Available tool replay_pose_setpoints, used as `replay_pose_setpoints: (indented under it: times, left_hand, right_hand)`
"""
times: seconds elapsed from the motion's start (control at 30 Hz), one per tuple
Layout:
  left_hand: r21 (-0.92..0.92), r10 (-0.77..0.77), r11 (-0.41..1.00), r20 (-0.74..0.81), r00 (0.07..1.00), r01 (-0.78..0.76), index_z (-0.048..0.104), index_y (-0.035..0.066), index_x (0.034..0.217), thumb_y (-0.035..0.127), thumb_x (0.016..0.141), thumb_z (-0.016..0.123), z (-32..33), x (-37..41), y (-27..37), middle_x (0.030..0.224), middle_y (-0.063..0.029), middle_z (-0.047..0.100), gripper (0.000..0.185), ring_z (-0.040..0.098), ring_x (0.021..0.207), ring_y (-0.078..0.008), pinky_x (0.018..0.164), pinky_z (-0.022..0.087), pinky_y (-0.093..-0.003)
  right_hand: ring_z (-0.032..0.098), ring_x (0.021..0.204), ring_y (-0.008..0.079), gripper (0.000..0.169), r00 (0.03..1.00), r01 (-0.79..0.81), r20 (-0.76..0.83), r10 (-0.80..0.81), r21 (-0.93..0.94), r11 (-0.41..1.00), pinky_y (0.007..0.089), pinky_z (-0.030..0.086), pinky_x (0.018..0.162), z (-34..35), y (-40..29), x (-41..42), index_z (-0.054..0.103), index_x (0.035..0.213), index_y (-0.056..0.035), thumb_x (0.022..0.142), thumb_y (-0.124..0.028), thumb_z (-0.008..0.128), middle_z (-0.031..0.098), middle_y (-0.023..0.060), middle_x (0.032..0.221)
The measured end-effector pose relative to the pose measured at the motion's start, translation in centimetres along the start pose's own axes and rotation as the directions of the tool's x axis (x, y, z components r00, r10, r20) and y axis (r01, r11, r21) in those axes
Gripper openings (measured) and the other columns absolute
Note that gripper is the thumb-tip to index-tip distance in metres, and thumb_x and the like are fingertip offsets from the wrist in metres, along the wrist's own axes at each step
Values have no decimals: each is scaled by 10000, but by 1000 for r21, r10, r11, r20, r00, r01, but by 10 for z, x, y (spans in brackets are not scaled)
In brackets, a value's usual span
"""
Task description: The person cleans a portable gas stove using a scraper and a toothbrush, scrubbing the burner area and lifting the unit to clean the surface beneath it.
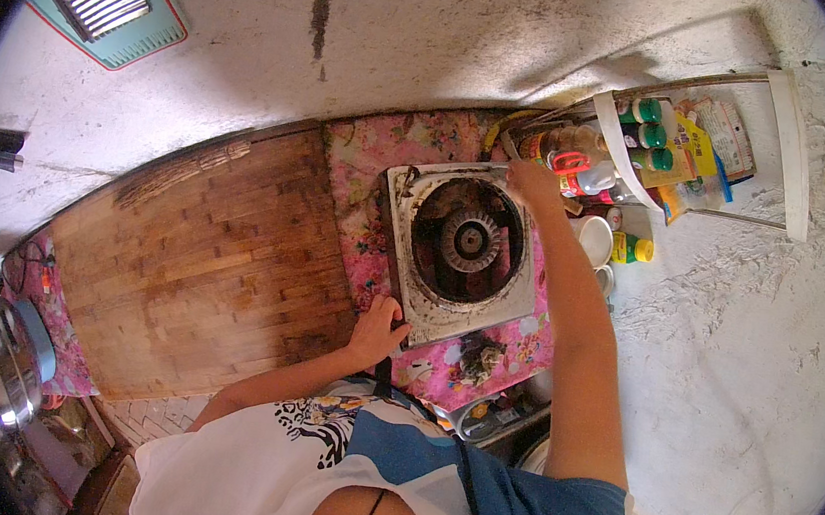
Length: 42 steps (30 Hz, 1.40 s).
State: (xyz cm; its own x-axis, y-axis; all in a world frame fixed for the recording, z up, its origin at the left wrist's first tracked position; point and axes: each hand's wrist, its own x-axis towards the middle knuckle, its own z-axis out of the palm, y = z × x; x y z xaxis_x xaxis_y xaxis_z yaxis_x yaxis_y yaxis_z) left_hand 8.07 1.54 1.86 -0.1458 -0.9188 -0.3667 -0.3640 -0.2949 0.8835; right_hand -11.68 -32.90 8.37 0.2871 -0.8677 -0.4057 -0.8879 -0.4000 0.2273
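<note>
A grimy, square white appliance [397, 271] that looks like a single-burner stove lies on a pink floral tablecloth [361, 169]. Its round dark recess surrounds a finned burner-like centre [471, 241]. My left hand [377, 331] grips its near-left corner, with the thumb by a small dark part. At the opposite, far-right corner is my right hand [535, 187], curled over the edge; some of its fingers are hidden. A crumpled dark, dirty rag or scrubber [482, 359] rests on the cloth in front of the appliance.
Left of the appliance lies a large wooden board [208, 266]. A wall rack [775, 145] with bottles and packets stands right, above a white cup [594, 240] and a yellow-capped bottle [632, 249]. Behind is a yellow hose [491, 136]; metal pots [1, 365] stand far left.
</note>
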Motion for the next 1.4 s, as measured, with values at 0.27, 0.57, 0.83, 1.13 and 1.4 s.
replay_pose_setpoints:
  times: [0.27, 0.57, 0.83, 1.13, 1.4]
  left_hand:
    - [-42, -22, 999, 30, 999, 23, 412, 62, 904, 214, 836, 635, 3, 1, 1, 930, -146, 412, 279, 481, 789, -336, 710, 386, -451]
    - [-24, 56, 998, -31, 998, -56, 411, 52, 905, 167, 837, 629, 13, 2, -9, 930, -150, 407, 256, 486, 752, -331, 673, 398, -449]
    - [-30, 30, 999, -65, 997, -32, 428, 37, 885, 193, 800, 665, 11, 2, -8, 906, -132, 442, 296, 513, 758, -307, 664, 417, -428]
    - [-59, -56, 997, 27, 998, 58, 421, 37, 899, 220, 813, 662, 8, 9, -12, 914, -135, 431, 314, 504, 743, -287, 660, 412, -418]
    - [-95, -70, 993, 64, 995, 76, 393, 60, 919, 238, 802, 663, 10, 9, -18, 913, -128, 407, 344, 470, 775, -300, 694, 379, -429]
  right_hand:
    - [635, 894, 370, 281, 981, 149, -143, -132, 120, 982, 492, 504, 735, 8, -9, -1, 634, 1010, -97, 883, -280, 464, 665, 164, 929]
    - [620, 927, 364, 271, 979, 203, -25, -203, 219, 954, 481, 483, 772, 11, -24, -1, 602, 1009, -134, 922, -336, 444, 654, 153, 970]
    - [634, 879, 349, 242, 993, 111, 28, -114, 94, 989, 482, 491, 691, -13, 27, -8, 572, 1026, -156, 925, -333, 440, 655, 136, 911]
    - [628, 905, 325, 248, 989, 146, -39, -143, 85, 986, 468, 491, 703, 2, 50, -5, 568, 1025, -176, 943, -373, 443, 648, 99, 982]
    - [626, 890, 322, 171, 946, 325, -26, -324, 79, 942, 463, 491, 698, -2, 37, 13, 556, 1035, -193, 937, -313, 483, 621, 83, 986]
